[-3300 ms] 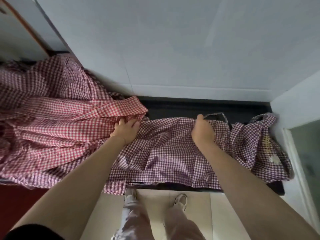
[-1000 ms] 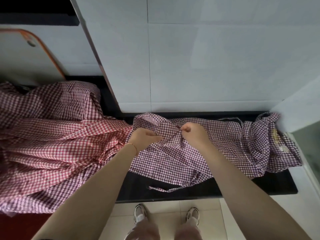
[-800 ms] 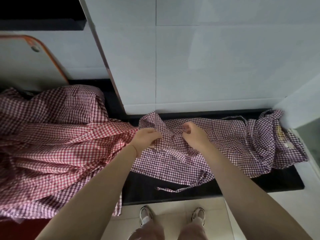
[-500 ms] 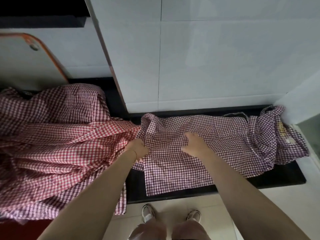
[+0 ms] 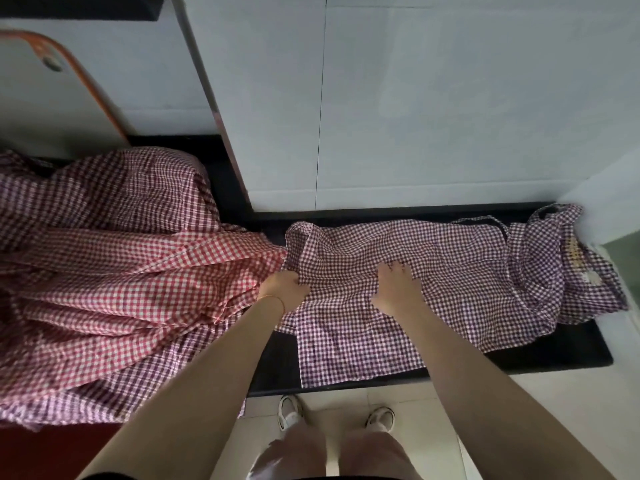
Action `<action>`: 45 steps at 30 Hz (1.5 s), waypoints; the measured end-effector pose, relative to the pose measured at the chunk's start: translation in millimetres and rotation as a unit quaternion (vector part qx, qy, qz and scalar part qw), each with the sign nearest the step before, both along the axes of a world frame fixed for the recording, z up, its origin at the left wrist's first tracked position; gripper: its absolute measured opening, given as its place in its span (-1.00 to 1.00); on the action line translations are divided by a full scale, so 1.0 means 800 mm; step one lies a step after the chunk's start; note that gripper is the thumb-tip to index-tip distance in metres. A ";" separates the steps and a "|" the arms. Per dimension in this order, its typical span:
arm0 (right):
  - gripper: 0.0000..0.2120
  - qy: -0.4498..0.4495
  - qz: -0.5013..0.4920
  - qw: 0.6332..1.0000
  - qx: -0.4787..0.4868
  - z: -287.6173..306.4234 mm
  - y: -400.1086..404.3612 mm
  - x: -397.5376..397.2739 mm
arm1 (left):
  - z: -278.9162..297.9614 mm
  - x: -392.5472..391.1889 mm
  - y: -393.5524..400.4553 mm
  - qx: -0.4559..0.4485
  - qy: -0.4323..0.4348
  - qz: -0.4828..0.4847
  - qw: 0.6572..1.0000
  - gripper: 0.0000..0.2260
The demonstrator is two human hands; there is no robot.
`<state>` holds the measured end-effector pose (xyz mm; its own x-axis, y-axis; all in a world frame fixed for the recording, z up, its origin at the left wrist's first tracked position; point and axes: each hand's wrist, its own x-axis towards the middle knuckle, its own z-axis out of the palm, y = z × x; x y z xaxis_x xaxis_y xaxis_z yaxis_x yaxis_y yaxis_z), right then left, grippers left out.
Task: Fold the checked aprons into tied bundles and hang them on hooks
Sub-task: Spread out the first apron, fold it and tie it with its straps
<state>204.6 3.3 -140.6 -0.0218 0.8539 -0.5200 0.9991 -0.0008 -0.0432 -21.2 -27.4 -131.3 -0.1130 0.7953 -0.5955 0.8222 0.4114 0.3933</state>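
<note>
This looks like a kitchen or a utility corner of a home. A black stone counter [image 5: 554, 355] runs along white tiled walls [image 5: 433, 98] with thin grout lines, and stops at its right end against a white side wall [image 5: 609, 188]. Past the counter's left end, a white board with an orange rim [image 5: 79, 81] leans against the wall. A dark shelf edge [image 5: 79, 8] juts out at the upper left. Pale floor tiles [image 5: 571, 393] lie below the counter's front edge. Heaps of checked aprons [image 5: 104, 271] cover the counter's left part, which suggests household laundry work.
</note>
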 end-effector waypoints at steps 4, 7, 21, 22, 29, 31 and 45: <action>-0.60 0.138 -0.002 0.984 0.115 0.005 -0.004 -0.037 | 0.015 -0.003 -0.001 -0.114 -0.092 0.009 0.989 -0.75; -0.52 0.141 0.026 0.988 0.064 0.003 -0.008 -0.052 | 0.022 -0.006 -0.001 -0.157 -0.197 0.095 0.963 -0.77; -0.37 0.071 -0.039 0.993 0.085 -0.001 0.033 0.018 | 0.036 0.024 0.049 0.320 -0.118 0.279 0.898 -0.82; -0.41 0.065 -0.043 0.992 0.101 -0.002 0.038 0.022 | 0.035 0.019 0.055 0.297 -0.099 0.287 0.905 -0.83; -0.28 0.083 -0.001 0.993 0.083 -0.008 0.079 0.039 | 0.010 -0.009 0.087 0.157 -0.086 0.261 0.949 -0.61; -0.08 0.072 0.025 0.997 0.003 -0.014 0.082 0.046 | 0.003 -0.012 0.085 0.126 -0.089 0.228 0.961 -0.51; -0.87 0.116 0.044 0.986 0.111 0.025 0.056 -0.036 | 0.005 -0.014 -0.001 0.035 0.225 0.072 0.971 -0.63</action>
<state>175.5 48.4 -120.8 -0.1964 0.9360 -0.2922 0.9583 0.1202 -0.2591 -32.1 -28.2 -127.1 -0.4623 0.7884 -0.4058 0.8530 0.5204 0.0395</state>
